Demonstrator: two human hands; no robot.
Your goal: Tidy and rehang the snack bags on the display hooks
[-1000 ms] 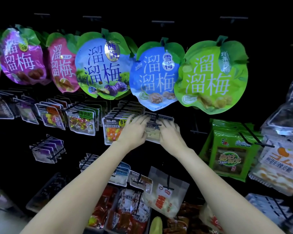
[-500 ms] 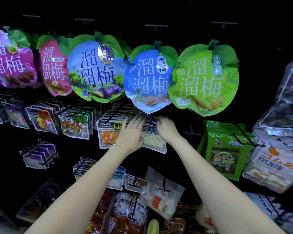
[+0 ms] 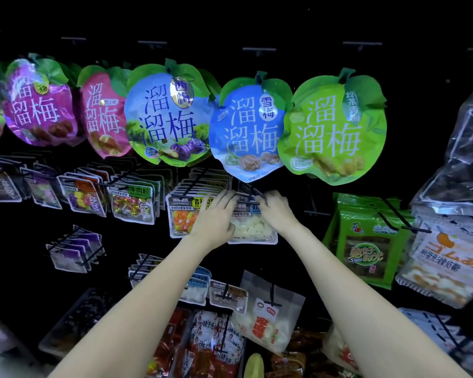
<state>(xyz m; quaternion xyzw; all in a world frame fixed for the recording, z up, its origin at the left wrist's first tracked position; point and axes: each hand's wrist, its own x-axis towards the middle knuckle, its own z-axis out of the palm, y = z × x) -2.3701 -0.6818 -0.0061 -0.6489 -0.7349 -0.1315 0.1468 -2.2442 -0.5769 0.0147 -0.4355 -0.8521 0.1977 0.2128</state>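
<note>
Step in hand: a small snack bag of white candies (image 3: 253, 227) is being seated on its black display hook (image 3: 247, 196), in the middle row of the rack, just under the blue plum bag (image 3: 247, 132).

Left hand (image 3: 216, 216): fingers fairly straight, laid across the bag's left edge and header; it looks to be steadying the bag so the header stays square to the hook. It also overlaps the neighbouring bag of orange and yellow candies (image 3: 182, 221).

Right hand (image 3: 277, 210): fingers curled at the bag's top right corner, pinching the header near the hook (the fingertips themselves are hidden behind the knuckles, so the exact pinch cannot be made out).

Where the bag is: upright, facing outward, at the front of its hook, held between the two hands; whether the hole is already over the wire cannot be told.

Why two hands: a limp pouch with loose contents sags, so one hand guides the hole while the other keeps the body from swinging, in my judgement.

Neighbours: green plum bag (image 3: 335, 132) above right; green seaweed-style packs (image 3: 366, 241) well to the right; a white pouch with a red label (image 3: 268, 317) below.

Risk: nudging the neighbouring stack on the left out of line.
</note>
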